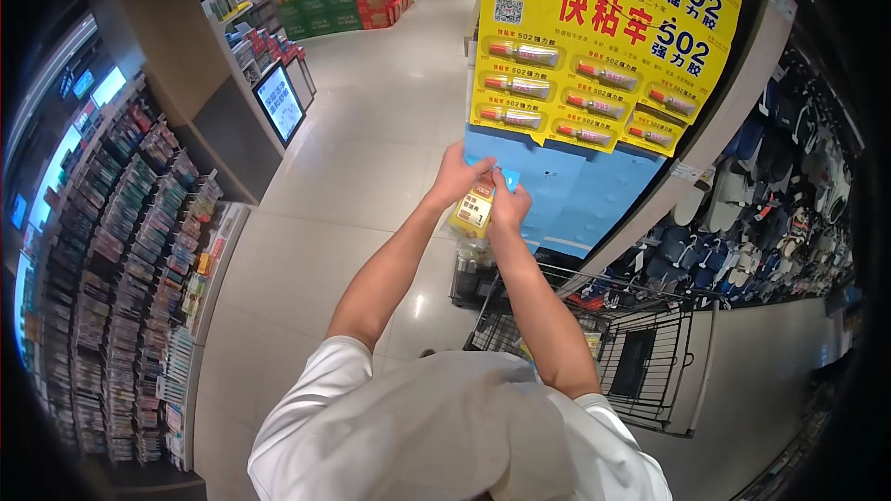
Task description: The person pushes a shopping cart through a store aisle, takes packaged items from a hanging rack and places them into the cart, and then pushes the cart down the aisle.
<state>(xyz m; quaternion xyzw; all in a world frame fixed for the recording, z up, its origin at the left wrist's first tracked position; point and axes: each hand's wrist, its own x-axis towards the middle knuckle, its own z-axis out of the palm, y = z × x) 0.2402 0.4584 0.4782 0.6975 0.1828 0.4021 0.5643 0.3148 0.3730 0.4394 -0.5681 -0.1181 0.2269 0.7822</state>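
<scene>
Both hands hold a small yellow packet (pixel 471 215) with a white label and a blue top, in front of the blue lower part of a display panel (pixel 557 186). My left hand (pixel 458 176) grips its upper left side, thumb pointing inward. On the packet's right edge, my right hand (pixel 510 203) is closed with the thumb near the top. What kind of goods the packet contains I cannot make out. Just above the hands, yellow cards (pixel 548 28) carry several small glue tubes (pixel 520 54) with red caps.
A black wire shopping cart (pixel 640 343) stands below right, with some goods in it. Racks of small packaged items (pixel 130 250) line the left. Shoes (pixel 715 232) hang at the right. Farther off are a lit screen (pixel 279 104) and stacked red and green boxes (pixel 343 0).
</scene>
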